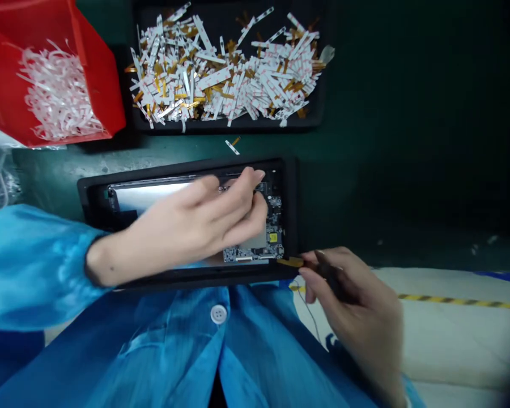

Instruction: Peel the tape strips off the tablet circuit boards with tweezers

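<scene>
Head cam shot: we've got a green tabletop (365,141) with a red bin (97,96) of white scraps and a black tray (238,128) heaped with white-and-gold strips. Closer in sits a black-framed tablet (289,215), its circuit board (272,232) bare. Our left hand (187,226) curls over the board, can't tell if it's pinching anything. Our right hand (352,294) is closed on a dark tool (331,276) beside a yellow ribbon (289,262). One slip could scratch the board or tear that ribbon, and our blue sleeve (34,266) could snag it too.
</scene>
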Available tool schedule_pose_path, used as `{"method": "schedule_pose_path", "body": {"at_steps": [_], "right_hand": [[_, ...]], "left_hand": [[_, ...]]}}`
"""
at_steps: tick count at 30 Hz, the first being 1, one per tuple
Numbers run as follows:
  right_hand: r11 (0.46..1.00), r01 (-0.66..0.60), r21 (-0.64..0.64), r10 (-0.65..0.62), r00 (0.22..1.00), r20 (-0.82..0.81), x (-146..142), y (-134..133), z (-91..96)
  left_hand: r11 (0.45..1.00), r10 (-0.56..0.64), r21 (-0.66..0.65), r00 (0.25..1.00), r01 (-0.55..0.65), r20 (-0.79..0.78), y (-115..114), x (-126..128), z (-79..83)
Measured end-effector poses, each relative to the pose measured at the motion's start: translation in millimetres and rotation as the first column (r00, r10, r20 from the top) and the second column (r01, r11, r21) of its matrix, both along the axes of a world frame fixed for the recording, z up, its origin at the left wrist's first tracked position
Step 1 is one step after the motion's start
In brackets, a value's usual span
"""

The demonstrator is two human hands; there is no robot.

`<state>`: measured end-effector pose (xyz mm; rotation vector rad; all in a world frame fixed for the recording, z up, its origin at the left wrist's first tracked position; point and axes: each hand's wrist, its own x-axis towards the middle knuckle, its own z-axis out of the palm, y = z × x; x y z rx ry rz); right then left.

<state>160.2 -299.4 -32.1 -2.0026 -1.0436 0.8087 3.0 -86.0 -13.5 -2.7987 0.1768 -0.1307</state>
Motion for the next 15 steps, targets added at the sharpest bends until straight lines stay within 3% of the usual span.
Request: {"method": "schedule_pose_path", "body": {"at_steps": [2,4,7,10,15], "right_hand": [[0.994,0.099,0.053,-0.101,0.995,0.024,-12,-2,-6.9],[0.976,0.188,0.111,-0.191,0.981,0.02,-21,-1,-12.1],[0.943,0.276,0.184,-0.285,0.958,0.027,-29,2,-17.5],[0.923,0.236,0.305,-0.289,0.947,0.141,-33,2,-24.3],[0.839,-0.146,0.523,-0.143,0.87,0.472,-33,2,-37.4]], "left_hand": [[0.965,0.097,-0.251,0.992,-0.075,0.077,9,2,-1.4],[0.871,0.253,-0.457,0.962,-0.182,0.099,16,6,-3.9],[0.776,0.364,-0.576,0.928,-0.255,0.08,21,13,-8.1],[0.773,0.346,-0.575,0.938,-0.269,0.027,19,24,-9.3],[0.843,0.387,-0.329,0.904,-0.426,-0.18,7,42,3.8]]}}
